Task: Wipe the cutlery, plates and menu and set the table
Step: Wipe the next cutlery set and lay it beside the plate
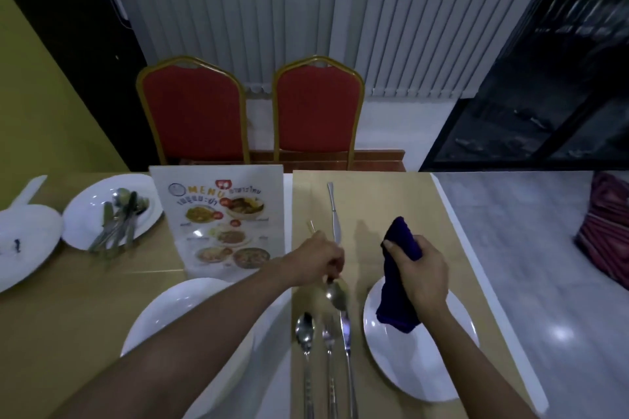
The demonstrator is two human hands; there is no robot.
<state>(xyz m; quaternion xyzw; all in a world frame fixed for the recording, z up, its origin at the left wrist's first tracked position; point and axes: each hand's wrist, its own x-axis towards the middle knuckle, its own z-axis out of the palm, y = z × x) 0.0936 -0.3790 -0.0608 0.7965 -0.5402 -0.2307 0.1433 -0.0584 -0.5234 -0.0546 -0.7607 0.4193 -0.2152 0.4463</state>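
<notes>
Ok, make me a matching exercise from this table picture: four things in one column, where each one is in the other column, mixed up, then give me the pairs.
Things
1. dark blue cloth
2. raised spoon
3. menu
4. heap of cutlery

Places
A. standing upright on the table
B. gripped in the right hand
C. lying on a white plate at the left
D. held in the left hand

Pairs: 1-B, 2-D, 3-A, 4-C
</notes>
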